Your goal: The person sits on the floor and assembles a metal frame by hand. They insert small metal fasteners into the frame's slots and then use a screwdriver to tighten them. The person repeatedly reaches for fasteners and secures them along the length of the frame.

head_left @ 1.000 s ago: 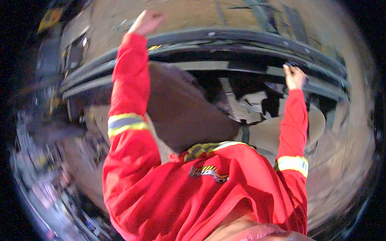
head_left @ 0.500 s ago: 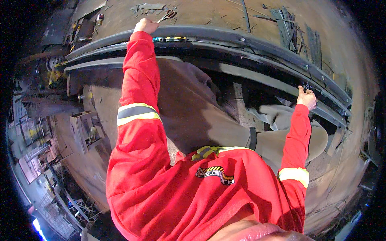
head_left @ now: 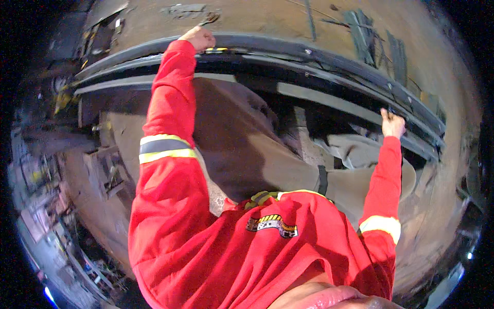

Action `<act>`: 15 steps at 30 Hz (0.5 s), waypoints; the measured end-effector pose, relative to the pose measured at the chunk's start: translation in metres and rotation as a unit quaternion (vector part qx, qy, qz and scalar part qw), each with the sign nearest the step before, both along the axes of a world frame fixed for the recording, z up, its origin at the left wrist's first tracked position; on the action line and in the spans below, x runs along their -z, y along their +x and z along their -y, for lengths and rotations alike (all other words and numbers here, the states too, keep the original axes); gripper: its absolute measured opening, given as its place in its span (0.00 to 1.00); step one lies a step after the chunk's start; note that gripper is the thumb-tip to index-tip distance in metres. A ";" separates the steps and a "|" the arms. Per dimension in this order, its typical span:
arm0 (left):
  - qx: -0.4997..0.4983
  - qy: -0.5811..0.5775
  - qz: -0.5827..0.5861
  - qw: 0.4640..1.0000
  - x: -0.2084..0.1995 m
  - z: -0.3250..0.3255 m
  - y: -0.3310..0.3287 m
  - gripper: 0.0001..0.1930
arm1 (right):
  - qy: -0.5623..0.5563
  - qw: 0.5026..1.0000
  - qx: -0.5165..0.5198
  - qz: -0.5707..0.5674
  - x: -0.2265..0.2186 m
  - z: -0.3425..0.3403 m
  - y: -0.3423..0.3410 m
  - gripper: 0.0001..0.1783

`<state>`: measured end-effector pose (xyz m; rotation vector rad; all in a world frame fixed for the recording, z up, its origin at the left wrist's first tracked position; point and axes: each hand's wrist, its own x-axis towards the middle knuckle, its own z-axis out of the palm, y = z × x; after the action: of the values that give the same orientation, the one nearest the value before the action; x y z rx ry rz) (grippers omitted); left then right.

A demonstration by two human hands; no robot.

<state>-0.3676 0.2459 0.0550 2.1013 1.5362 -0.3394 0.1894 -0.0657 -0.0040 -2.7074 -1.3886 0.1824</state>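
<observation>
My left hand (head_left: 199,38) is at the far edge of the long dark steel beams (head_left: 278,49), its fingers curled and partly blurred. Just past them is a scissors-like tool (head_left: 210,19) with dark loops; whether the hand touches it I cannot tell. The hand partly covers a screwdriver-like tool (head_left: 217,49) with a yellow handle lying along the beam. Farther right, my right hand (head_left: 393,125) is closed at the beams, thumb and fingers together around a small dark thing too unclear to name.
My bent leg in brown trousers (head_left: 231,123) is close in front of the beams. Thin metal strips (head_left: 362,38) lie on the floor beyond. Flat grey scraps (head_left: 188,9) lie at the far left. A boxy metal frame (head_left: 105,172) stands to the left.
My left hand has moved right and slightly nearer, from beside the scissors-like tool to over the yellow-handled tool. The scissors-like tool looks nearly unmoved. My right hand stays at the beams.
</observation>
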 end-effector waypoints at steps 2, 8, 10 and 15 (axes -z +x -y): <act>0.182 -0.008 -0.036 0.983 0.018 -0.002 0.007 0.13 | 0.062 0.993 -0.052 -0.088 -0.007 -0.001 0.006 0.29; 0.088 0.050 -0.123 0.987 0.039 -0.002 0.013 0.30 | -0.032 0.972 -0.028 -0.229 0.004 -0.010 0.034 0.30; 0.069 0.054 -0.165 0.982 0.032 0.000 0.015 0.32 | -0.067 0.957 -0.009 -0.281 -0.017 -0.017 0.023 0.26; 0.110 0.038 -0.131 0.985 0.026 0.009 0.035 0.21 | -0.065 0.912 -0.018 -0.404 0.030 -0.007 0.074 0.20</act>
<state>-0.3327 0.2372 0.0289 2.3700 1.4788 -0.6687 0.2637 -0.0586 -0.0336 -2.2195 -1.1626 1.2598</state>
